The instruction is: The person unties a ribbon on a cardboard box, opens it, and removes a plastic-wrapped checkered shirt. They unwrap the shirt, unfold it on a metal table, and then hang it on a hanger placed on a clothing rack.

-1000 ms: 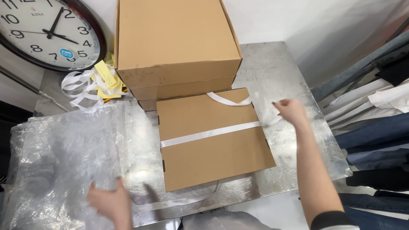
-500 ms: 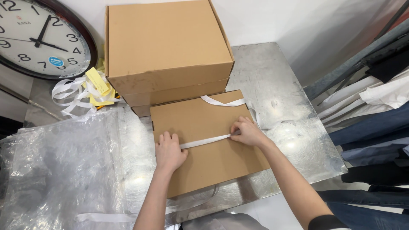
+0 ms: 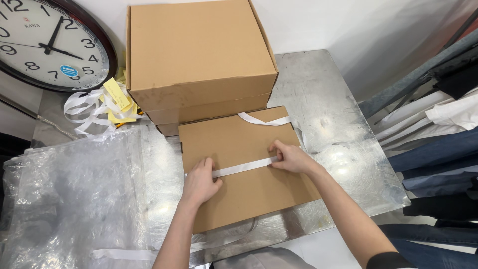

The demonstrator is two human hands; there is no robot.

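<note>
The left hand (image 3: pixel 199 182) presses the white ribbon (image 3: pixel 244 167) flat against the flat box (image 3: pixel 244 169), its grip apparently a thumb-and-finger pinch, though the fingers hide the detail. The right hand (image 3: pixel 291 158) pinches the ribbon's other end on the same box. The flat box lies on the metal table (image 3: pixel 323 99), just in front of the big carton (image 3: pixel 199 55). Left of the flat box lie clear plastic bags (image 3: pixel 69 199); a wall clock (image 3: pixel 50 42) leans beside the carton.

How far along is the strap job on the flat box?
Done: the flat cardboard box is closed, and the white strap lies across its lid. In hand: the left hand and right hand each press on the strap. Left: no knot or seal shows, and a loose loop sits at the far edge.
</note>
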